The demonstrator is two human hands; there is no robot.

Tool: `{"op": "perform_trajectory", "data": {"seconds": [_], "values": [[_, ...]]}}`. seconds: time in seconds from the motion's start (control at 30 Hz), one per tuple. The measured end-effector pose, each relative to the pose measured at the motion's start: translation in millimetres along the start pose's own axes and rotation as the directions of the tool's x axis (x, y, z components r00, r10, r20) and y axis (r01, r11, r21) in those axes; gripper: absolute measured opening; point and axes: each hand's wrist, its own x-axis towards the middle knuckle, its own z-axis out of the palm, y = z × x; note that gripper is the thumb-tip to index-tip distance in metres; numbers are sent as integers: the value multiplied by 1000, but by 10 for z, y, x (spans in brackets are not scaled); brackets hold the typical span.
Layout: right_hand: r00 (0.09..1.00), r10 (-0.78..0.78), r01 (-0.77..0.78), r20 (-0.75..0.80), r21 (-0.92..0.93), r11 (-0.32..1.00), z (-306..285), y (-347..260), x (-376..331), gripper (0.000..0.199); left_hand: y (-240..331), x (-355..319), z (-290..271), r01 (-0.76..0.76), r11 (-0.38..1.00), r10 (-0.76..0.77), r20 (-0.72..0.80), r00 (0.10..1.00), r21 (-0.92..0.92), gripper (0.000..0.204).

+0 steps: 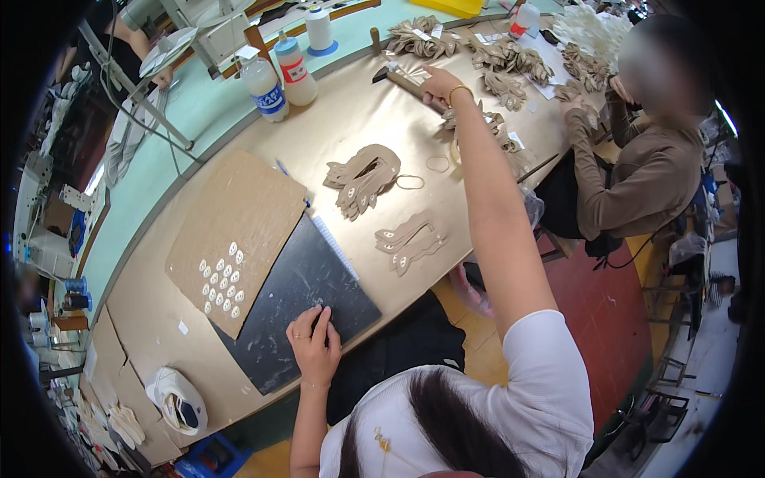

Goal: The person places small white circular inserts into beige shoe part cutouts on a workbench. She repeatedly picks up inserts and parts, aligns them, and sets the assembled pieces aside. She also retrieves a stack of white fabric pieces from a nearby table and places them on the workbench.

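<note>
My right hand (446,86) reaches across the table, index finger stretched out and thumb apart, over the wooden handle of a hammer (406,84). A firm grip on the handle does not show. My left hand (316,342) rests at the near edge of a black mat (275,327), its fingers bent together; anything between them is too small to make out. Beside the mat lies a brown board (231,207) with several small white oval pieces (221,280). A bundle of taupe cut pieces (365,177) and a flatter group of them (410,241) lie between my hands.
Two bottles, one blue-labelled (264,92) and one red-labelled (295,72), stand at the far side beside a thread cone (319,30). More taupe bundles (510,60) lie far right, where a co-worker (637,167) sits. A white rounded object (177,401) lies near left.
</note>
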Motion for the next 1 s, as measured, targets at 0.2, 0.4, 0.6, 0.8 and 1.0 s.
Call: {"op": "perform_trajectory", "data": {"seconds": [0.2,0.4,0.6,0.8,1.0], "values": [[990,18,1,-141,131,991,107,-50,80,96,10,-18,-22,11,1000,-11,8,1000,24,30],[994,60,-36,-95,240,970,-4,131,167,85,14,-9,-3,13,1000,-13,9,1000,7,32],[986,-107,135,-128,237,962,355,-8,-63,40,1,-49,7,52,998,-52,-36,998,-19,37],[901,-401,382,163,138,914,1063,-530,-772,26,1,-19,-24,126,992,-123,-96,988,30,43],[735,-626,654,261,-27,756,2081,-936,-1241,22,-2,-2,6,203,972,-215,-102,971,-114,44]]}}
